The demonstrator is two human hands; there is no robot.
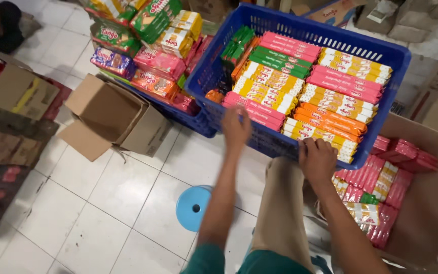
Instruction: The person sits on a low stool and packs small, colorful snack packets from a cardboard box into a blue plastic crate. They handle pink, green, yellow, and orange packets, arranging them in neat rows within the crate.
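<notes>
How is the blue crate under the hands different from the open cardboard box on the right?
The blue crate is slotted plastic; the cardboard box has plain brown walls. Packets in the crate lie in neat rows; those in the box lie jumbled. The left hand and right hand are at the crate's near rim, not the box. Both hold packets.

Blue plastic crate [214,76] w/ slotted walls, upright on floor, packed w/ flat stacked wafer packs [300,96]: pink, yellow, orange, green, just past both hands.

The crate [206,76] was blue, and the long wafer packs [300,86] inside it were pink, yellow, orange and green. The stool [192,207] was light blue, the floor [102,203] had white tiles, and the open box [108,115] was plain brown.
</notes>
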